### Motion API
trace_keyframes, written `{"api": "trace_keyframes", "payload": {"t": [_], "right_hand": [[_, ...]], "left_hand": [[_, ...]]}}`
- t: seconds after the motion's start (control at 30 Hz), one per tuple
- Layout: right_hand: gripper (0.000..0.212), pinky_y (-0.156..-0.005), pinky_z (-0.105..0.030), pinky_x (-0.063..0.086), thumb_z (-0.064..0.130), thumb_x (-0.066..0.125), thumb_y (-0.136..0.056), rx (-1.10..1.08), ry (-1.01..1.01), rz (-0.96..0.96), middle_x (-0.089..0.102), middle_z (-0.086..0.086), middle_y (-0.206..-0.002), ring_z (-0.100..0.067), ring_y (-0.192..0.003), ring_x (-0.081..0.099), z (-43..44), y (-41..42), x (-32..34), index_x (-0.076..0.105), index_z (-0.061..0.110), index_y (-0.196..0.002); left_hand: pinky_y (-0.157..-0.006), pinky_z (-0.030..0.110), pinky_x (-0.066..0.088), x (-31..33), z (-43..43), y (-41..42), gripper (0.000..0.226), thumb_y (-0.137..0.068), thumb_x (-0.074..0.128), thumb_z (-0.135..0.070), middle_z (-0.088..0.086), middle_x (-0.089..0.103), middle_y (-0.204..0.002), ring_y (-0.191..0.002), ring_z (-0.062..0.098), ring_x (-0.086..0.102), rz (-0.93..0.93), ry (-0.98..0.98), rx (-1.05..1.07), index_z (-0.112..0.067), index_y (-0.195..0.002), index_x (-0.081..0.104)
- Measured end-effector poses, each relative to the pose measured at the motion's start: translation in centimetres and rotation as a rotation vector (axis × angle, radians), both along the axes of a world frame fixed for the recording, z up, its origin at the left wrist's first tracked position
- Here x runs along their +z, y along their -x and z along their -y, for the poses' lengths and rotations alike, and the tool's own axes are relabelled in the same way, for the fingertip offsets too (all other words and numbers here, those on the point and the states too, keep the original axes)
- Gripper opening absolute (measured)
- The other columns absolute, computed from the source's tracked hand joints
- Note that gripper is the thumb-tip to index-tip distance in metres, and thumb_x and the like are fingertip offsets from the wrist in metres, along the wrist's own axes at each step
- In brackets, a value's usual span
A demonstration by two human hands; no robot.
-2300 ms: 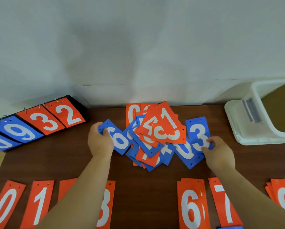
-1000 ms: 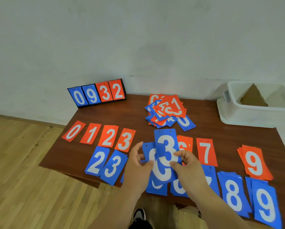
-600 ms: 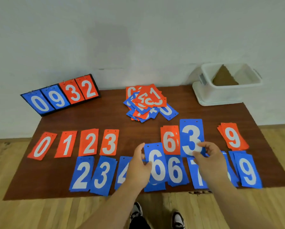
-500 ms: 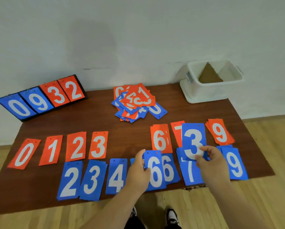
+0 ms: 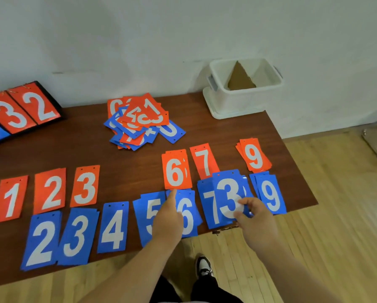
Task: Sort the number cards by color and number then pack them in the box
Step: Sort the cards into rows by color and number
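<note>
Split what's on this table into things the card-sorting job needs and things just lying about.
Job: blue 3 card in the right hand; mixed card pile; sorted orange row; sorted blue row; white box.
Lying about: flip scoreboard by the wall; cardboard piece inside the box.

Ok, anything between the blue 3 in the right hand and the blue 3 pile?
Yes: the left hand lies over the blue 6 pile, right across the path from the held blue 3 to the blue 3 pile.

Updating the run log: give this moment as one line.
phase: sorting | right hand: pinching blue 3 card | left hand: touching blue 6 card | mixed pile: unsorted
</note>
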State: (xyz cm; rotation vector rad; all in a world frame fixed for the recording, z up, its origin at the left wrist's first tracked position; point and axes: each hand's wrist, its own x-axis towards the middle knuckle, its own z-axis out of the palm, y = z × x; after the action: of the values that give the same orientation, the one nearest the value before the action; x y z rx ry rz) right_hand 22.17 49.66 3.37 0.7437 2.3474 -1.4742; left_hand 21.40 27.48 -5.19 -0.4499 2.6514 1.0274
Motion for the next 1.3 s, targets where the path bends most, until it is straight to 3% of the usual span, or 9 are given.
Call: {"api": "trace_keyframes", "payload": {"t": [0.1, 0.2, 0.27, 0.37, 0.53, 0.8, 1.03, 1.17, 1.3], "right_hand": [[0.019, -0.050, -0.023, 0.056, 0.020, 0.067, -0.098, 0.047, 0.011, 0.012, 0.060, 0.017, -0.115, -0.012, -0.083, 0.071, -0.5, 0.5, -0.4, 0.057, 0.035, -0.103], [0.020, -0.049, -0.023, 0.055, 0.018, 0.067, -0.098, 0.080, 0.045, 0.022, 0.060, 0.016, -0.116, -0.011, -0.085, 0.071, -0.9, 0.9, -0.8, 0.058, 0.034, -0.103], [0.021, -0.048, -0.019, 0.050, 0.015, 0.066, -0.098, 0.113, 0.070, 0.017, 0.060, 0.014, -0.117, -0.011, -0.078, 0.070, -1.1, 1.1, -1.0, 0.058, 0.034, -0.103], [0.022, -0.049, -0.025, 0.054, 0.013, 0.067, -0.097, 0.186, 0.097, -0.004, 0.059, 0.011, -0.122, -0.008, -0.070, 0.065, -0.5, 1.5, -1.2, 0.059, 0.033, -0.104], [0.022, -0.066, -0.032, 0.060, 0.013, 0.071, -0.094, 0.400, 0.116, -0.025, 0.063, 0.013, -0.116, -0.007, -0.084, 0.066, 3.8, 2.0, -0.8, 0.061, 0.031, -0.101], [0.023, -0.048, -0.015, 0.037, 0.011, 0.075, -0.089, 0.785, 0.083, -0.061, 0.049, 0.008, -0.071, -0.003, -0.051, 0.043, 14.6, 3.0, -0.3, 0.064, 0.029, -0.097], [0.025, -0.065, -0.016, 0.047, 0.008, 0.073, -0.087, 0.827, 0.058, -0.052, 0.069, 0.007, -0.092, -0.012, -0.078, 0.063, 25.4, 1.6, -1.3, 0.067, 0.033, -0.088], [0.018, -0.062, -0.020, 0.046, 0.013, 0.070, -0.092, 0.912, -0.010, 0.032, 0.068, 0.007, -0.093, -0.012, -0.077, 0.063, 30.3, 0.8, -2.7, 0.068, 0.031, -0.094], [0.020, -0.061, -0.014, 0.043, 0.010, 0.066, -0.095, 0.931, -0.020, 0.125, 0.067, 0.009, -0.095, -0.003, -0.072, 0.058, 33.6, 0.0, -4.5, 0.066, 0.031, -0.098]], "left_hand": [[-0.077, 0.029, 0.050, -1.4, -0.6, -0.1, 0.073, -0.091, 0.068, -0.014, 0.001, 0.058, -0.113, -0.098, 0.018, 0.055, -0.075, 0.288, -0.058, -0.022, -0.156, 0.036], [-0.078, 0.034, 0.049, -1.8, -1.3, -0.2, 0.070, -0.084, 0.078, -0.020, 0.005, 0.056, -0.113, -0.100, 0.023, 0.054, -0.116, 0.447, -0.033, -0.020, -0.148, 0.048], [-0.087, 0.034, 0.047, -1.1, -1.7, -0.1, 0.070, -0.088, 0.074, -0.025, 0.003, 0.051, -0.123, -0.111, 0.022, 0.050, -0.079, 0.376, 0.001, -0.024, -0.151, 0.044], [-0.098, 0.033, 0.049, 0.9, -2.3, -0.6, 0.061, -0.096, 0.067, -0.032, -0.003, 0.045, -0.133, -0.122, 0.016, 0.048, -0.092, -0.014, 0.178, -0.030, -0.151, 0.041], [-0.069, 0.014, 0.047, 5.9, -1.4, -2.4, 0.036, -0.100, 0.063, -0.036, -0.010, 0.058, -0.118, -0.103, 0.010, 0.059, -0.059, -0.511, 0.422, -0.042, -0.134, 0.052], [-0.070, 0.016, 0.051, 7.2, 7.3, -5.6, 0.034, -0.091, 0.070, -0.009, -0.009, 0.066, -0.111, -0.090, 0.008, 0.063, -0.216, -0.503, 0.618, -0.039, -0.108, 0.065], [-0.065, 0.011, 0.050, 7.2, 18.0, -9.1, 0.041, -0.095, 0.064, -0.004, -0.014, 0.057, -0.114, -0.087, 0.006, 0.063, -0.121, -0.387, 0.557, -0.038, -0.117, 0.060], [-0.087, 0.027, 0.058, 5.9, 23.9, -10.4, 0.041, -0.096, 0.062, -0.008, -0.015, 0.061, -0.124, -0.105, 0.007, 0.063, -0.020, -0.244, 0.434, -0.039, -0.123, 0.059], [-0.096, 0.025, 0.051, 4.3, 28.0, -10.5, 0.038, -0.097, 0.060, -0.010, -0.013, 0.059, -0.127, -0.112, 0.008, 0.058, 0.026, -0.136, 0.288, -0.033, -0.128, 0.058]]}}
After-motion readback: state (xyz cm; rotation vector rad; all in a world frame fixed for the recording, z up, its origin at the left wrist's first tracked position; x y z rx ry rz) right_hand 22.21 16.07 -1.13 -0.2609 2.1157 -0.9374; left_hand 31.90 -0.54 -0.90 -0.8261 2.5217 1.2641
